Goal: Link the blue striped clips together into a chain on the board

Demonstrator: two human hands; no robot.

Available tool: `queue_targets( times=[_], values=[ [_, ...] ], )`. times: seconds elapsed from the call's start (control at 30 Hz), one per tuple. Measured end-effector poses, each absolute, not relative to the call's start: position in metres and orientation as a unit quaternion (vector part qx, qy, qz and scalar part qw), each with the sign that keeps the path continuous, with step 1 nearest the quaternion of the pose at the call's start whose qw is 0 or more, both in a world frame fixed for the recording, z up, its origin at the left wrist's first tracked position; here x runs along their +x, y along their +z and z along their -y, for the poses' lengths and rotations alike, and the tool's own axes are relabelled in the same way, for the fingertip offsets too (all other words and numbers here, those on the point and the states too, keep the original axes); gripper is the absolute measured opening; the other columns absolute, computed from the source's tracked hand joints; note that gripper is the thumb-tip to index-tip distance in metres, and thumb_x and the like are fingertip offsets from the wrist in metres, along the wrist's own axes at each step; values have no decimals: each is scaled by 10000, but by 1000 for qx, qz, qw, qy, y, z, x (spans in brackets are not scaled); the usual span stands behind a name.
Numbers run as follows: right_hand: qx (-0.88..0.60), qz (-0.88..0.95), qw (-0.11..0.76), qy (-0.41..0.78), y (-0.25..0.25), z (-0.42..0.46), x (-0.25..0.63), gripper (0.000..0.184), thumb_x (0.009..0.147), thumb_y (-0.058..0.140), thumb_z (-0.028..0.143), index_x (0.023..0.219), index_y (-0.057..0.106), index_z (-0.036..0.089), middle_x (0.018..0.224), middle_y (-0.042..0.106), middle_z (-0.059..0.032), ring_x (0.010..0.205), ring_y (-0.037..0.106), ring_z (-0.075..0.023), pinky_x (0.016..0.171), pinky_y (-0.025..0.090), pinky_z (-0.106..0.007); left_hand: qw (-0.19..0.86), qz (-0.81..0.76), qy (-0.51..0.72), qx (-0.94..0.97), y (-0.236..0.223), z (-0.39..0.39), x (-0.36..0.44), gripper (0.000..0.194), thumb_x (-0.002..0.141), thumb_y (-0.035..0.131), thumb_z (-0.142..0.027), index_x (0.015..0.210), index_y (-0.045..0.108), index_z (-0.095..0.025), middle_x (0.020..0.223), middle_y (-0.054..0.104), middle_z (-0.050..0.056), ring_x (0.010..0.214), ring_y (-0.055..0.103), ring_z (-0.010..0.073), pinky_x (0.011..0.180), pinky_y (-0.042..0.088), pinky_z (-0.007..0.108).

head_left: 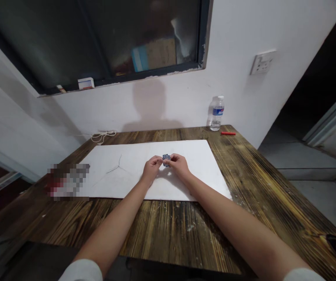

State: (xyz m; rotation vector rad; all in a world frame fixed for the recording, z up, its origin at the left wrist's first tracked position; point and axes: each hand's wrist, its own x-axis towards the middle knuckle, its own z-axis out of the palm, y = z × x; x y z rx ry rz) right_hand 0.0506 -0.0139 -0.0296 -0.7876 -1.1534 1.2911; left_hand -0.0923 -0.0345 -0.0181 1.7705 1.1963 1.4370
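Between my two hands is a small dark-blue piece with pale markings, held up just above a white board. It looks like a little circuit board, but it is too small to be sure. My left hand pinches it at the left edge with thumb and fingertips. From the right, my right hand grips it, the thumb lying across its front. Fingers cover part of the piece. A shadow of the hands falls on the board, and thin dark lines mark its left half.
The board lies on a brown wooden table. At the back right stand a water bottle and a red stick-like object. A white cord is coiled at the back left. A blurred-out item lies left of the board.
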Motion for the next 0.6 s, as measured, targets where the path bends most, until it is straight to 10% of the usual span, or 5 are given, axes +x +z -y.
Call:
queue_targets(
  times=[0.27, 0.6],
  values=[
    [-401, 440, 643, 483, -29, 11, 57, 377, 578, 775, 470, 567, 518, 194, 494, 499, 50, 492, 430, -102, 499, 338, -243, -37, -641, 276, 715, -26, 36, -92, 362, 873, 565, -259, 1225, 595, -179, 1339, 550, 135, 1273, 448, 271, 1050, 347, 425],
    [-399, 447, 644, 477, -30, 12, 55, 395, 575, 776, 473, 571, 492, 198, 502, 477, 55, 497, 414, -101, 496, 343, -243, -26, -614, 130, 778, -14, 41, -95, 265, 908, 463, -180, 1050, 682, -223, 1175, 666, 60, 1074, 573, 211, 907, 419, 314]
  ],
)
